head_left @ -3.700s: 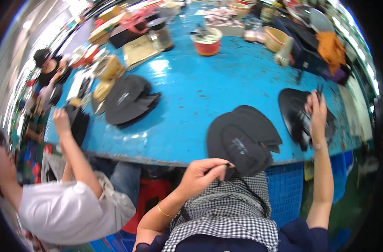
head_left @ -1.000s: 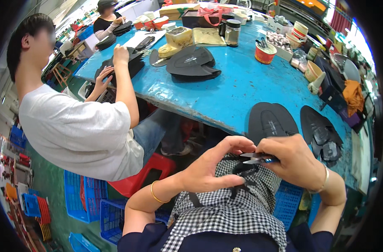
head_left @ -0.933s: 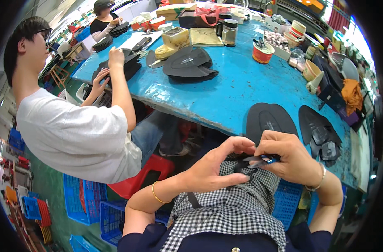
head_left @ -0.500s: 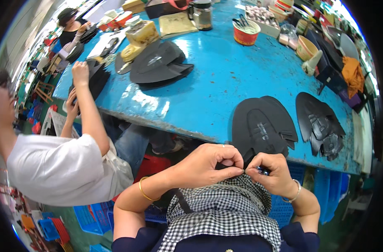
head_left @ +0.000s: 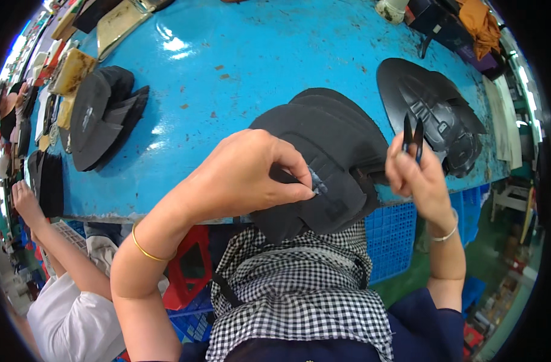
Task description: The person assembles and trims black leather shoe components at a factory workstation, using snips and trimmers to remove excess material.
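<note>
My left hand (head_left: pixel 251 172) pinches thumb and forefinger together over a stack of black moulded panels (head_left: pixel 342 133). Whatever sits at its fingertips is a tiny pale speck, too small to name. The panels are curved, with a whitish patch near the pinch, and they hang partly over the table's front edge by my lap. To the right of the stack, my right hand (head_left: pixel 419 175) is raised, its fingers wrapped round a small pair of thread snips (head_left: pixel 413 136) with blades pointing up. Behind the snips lies another group of black panels (head_left: pixel 429 96) with ridged, shiny parts.
A blue table (head_left: pixel 227 72) spreads ahead. More black panels (head_left: pixel 100 114) lie at its left, where a co-worker's hand (head_left: pixel 26 202) rests by a dark stack. A dark box with orange cloth (head_left: pixel 477 27) stands far right. Blue crates (head_left: pixel 390 241) and a red stool (head_left: pixel 188 262) are below.
My hands have moved apart: the right has lifted away to the right, showing the snips, while the left stays pinched, now above the panels. The view has shifted toward the right and nearer the table.
</note>
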Demonstrator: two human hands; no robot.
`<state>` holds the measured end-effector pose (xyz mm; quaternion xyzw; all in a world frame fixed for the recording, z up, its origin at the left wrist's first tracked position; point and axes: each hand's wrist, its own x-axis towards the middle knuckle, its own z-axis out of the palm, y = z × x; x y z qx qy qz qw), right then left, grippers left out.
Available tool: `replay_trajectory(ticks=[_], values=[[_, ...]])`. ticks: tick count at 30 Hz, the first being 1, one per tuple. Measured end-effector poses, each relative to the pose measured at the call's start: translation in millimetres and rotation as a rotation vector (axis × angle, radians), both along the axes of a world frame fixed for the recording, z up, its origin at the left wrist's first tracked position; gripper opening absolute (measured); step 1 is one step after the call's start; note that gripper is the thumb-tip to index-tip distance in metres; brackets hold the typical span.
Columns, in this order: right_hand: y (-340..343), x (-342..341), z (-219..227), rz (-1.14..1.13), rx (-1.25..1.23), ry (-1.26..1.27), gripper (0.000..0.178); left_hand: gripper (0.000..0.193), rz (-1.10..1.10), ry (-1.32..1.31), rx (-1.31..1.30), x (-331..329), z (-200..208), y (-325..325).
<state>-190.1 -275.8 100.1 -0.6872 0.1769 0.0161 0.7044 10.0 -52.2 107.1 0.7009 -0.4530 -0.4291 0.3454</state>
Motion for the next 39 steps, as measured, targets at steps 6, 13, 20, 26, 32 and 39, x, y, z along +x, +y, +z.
replay_trajectory(ticks=[6,13,20,26,32,39], values=[[-11.5,13.9,-19.8,0.049,-0.224,-0.045,0.015,0.013,-0.13,-0.183,0.006,-2.4,-24.2,-23.0],[-16.4,45.3,-19.0,0.53,-0.739,-0.254,0.015,0.012,-0.121,-0.227,-0.024,-2.2,-31.5,-26.2],[-6.2,56.2,-22.4,0.783,-1.076,-0.444,0.02,0.01,-0.085,-0.242,-0.087,-6.4,-38.9,-25.8],[-13.6,74.1,-15.1,0.938,-1.047,-0.432,0.015,0.016,-0.078,-0.486,-0.038,-4.8,-24.1,-24.3],[-7.5,80.5,-18.2,0.865,-1.123,-0.476,0.016,0.018,0.007,-0.412,-0.157,9.0,-34.8,-10.1],[-4.7,86.9,-25.2,0.722,-1.185,-0.473,0.021,0.014,-0.099,-0.459,-0.069,14.4,-24.1,-14.6]])
